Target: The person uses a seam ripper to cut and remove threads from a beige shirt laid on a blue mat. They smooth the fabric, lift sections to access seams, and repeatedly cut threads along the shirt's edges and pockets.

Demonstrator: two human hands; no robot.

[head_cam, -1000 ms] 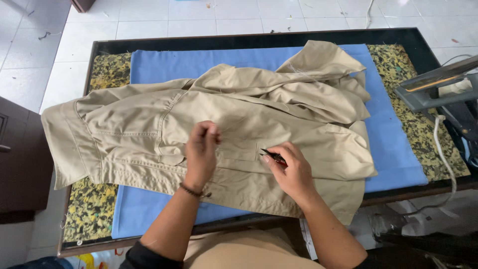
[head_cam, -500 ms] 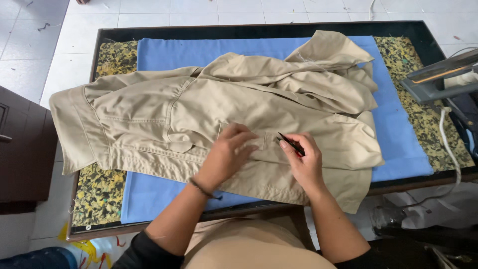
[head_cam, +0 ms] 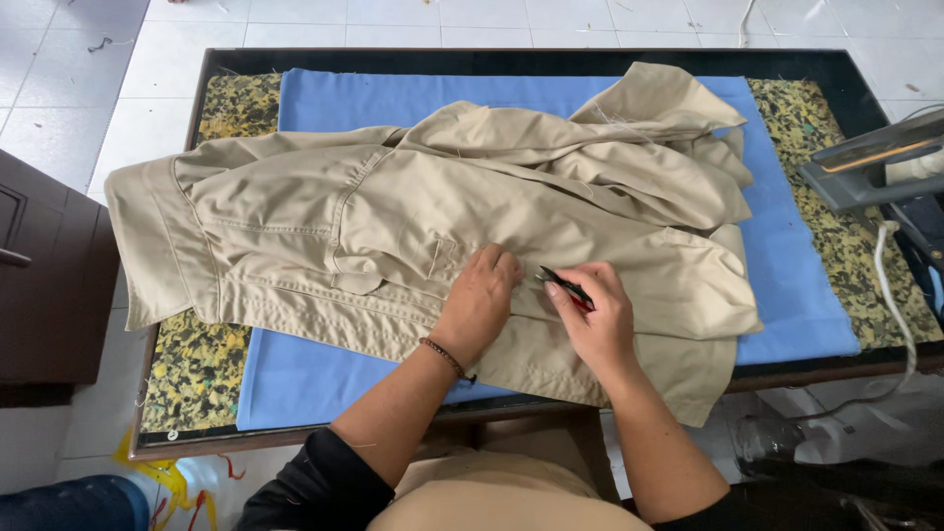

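Beige jacket (head_cam: 413, 236) lies spread on the blue cloth (head_cam: 315, 383), its long axis running left to right, directly ahead of both hands. Left hand (head_cam: 480, 300) presses flat on its lower seam; right hand (head_cam: 595, 320), just beside, pinches small snips (head_cam: 564, 287) there.

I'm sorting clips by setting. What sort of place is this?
Probably a small garment workshop's pressing station: a beige jacket lies on a padded table with a blue cloth, an iron rests at the edge, and the right hand holds a small thread cutter.
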